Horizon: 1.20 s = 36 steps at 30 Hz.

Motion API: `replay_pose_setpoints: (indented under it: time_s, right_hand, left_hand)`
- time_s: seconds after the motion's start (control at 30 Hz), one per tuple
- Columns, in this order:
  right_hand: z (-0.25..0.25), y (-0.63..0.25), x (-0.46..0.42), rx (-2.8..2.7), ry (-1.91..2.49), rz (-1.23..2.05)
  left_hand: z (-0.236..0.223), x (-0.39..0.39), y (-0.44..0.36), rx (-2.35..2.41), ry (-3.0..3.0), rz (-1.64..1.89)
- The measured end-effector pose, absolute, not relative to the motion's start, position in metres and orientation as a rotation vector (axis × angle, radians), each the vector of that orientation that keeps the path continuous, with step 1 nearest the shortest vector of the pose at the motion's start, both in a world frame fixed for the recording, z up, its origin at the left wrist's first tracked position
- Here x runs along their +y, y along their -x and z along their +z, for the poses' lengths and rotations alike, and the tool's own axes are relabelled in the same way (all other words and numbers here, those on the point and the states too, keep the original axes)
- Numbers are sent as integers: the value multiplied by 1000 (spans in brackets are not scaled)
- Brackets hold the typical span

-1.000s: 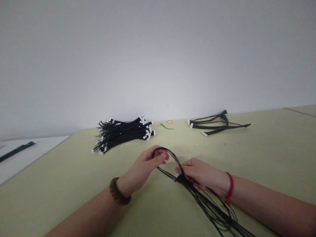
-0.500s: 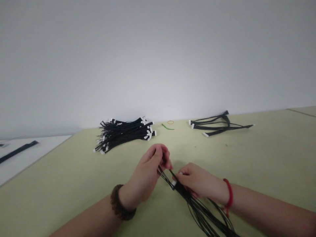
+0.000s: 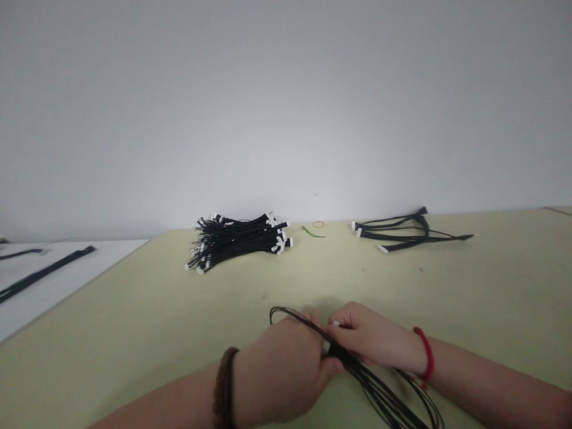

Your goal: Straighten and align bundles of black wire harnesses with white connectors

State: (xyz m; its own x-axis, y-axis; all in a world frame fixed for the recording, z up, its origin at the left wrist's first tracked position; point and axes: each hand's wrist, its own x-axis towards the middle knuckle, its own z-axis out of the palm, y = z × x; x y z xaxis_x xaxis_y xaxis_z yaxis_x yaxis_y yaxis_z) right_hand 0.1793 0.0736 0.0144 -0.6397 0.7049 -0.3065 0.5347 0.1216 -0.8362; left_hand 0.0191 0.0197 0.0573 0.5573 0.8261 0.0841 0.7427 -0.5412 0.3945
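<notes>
My right hand (image 3: 370,336), with a red string bracelet at the wrist, is closed on a bundle of thin black wires (image 3: 379,387) near its white connector ends. Across the bundle lies my left hand (image 3: 286,363), back upward and fingers curled around wires by the connector. A white connector (image 3: 326,345) peeks out between the two hands. Several wires bow in a loop over the left hand's knuckles. The bundle trails down to the lower right, out of view. Most of the left fingertips are hidden behind that hand.
A pile of black cables (image 3: 241,241) with white connectors lies at the table's back. To its right are a green strip (image 3: 313,232), a thin orange ring (image 3: 317,224) and several loose cables (image 3: 402,235). At left, black cables (image 3: 49,271) rest on a white surface.
My left hand has turned palm-down and moved right and nearer, over the bundle. Wires now loop over it. The right hand keeps its hold. The view has shifted slightly left.
</notes>
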Motion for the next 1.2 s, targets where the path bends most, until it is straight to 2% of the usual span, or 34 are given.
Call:
replay_pose_setpoints:
  time_s: [0.1,0.2,0.3,0.43,0.63,0.9,1.2]
  right_hand:
    - [17,-180,69,-2259,1106,1569]
    - [20,-181,66,-2238,1015,1616]
    - [20,-180,66,-2220,984,1633]
    - [22,-178,65,-2275,933,1615]
    - [22,-175,63,-2262,1090,1190]
    - [17,-178,70,-2307,994,1320]
    - [17,-173,71,-2475,924,1207]
  left_hand:
    - [63,25,-14,1121,-2013,482]
    - [65,26,-14,1031,-1563,382]
    - [53,23,-15,1023,-1380,309]
    - [30,21,-15,1079,-1294,338]
    - [22,21,-14,1188,-1243,359]
    - [13,22,-13,1099,-1189,472]
    - [9,21,-15,1136,-1172,517]
